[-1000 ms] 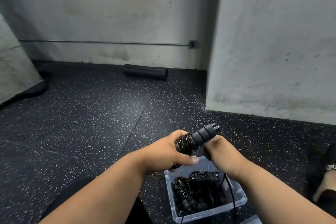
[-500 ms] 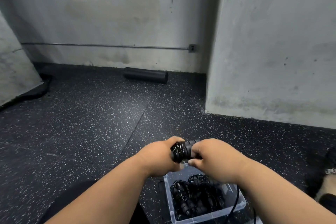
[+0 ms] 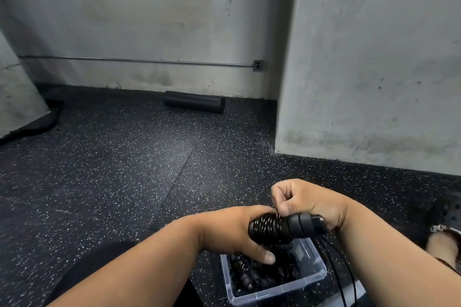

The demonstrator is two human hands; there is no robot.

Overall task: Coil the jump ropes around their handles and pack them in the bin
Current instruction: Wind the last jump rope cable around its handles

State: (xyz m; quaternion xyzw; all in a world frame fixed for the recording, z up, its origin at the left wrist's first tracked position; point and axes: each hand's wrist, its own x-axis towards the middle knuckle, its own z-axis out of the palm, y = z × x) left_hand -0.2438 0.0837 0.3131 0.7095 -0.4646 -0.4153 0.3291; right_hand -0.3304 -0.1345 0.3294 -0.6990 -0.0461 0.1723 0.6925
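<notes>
The jump rope handles [image 3: 287, 226] lie level across the body, directly above the bin [image 3: 314, 268] on the floor. The left hand [image 3: 234, 230] grips the coiled end; the right hand [image 3: 303, 200] pinches the cord [image 3: 335, 259], which trails past the bin's right edge. The bin's near side is cut off.

Bin [image 3: 320, 273] front corner cut off below.

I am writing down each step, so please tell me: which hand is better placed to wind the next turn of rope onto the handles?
The right hand: it pinches the rope above the handles, while the left hand grips them.
</notes>
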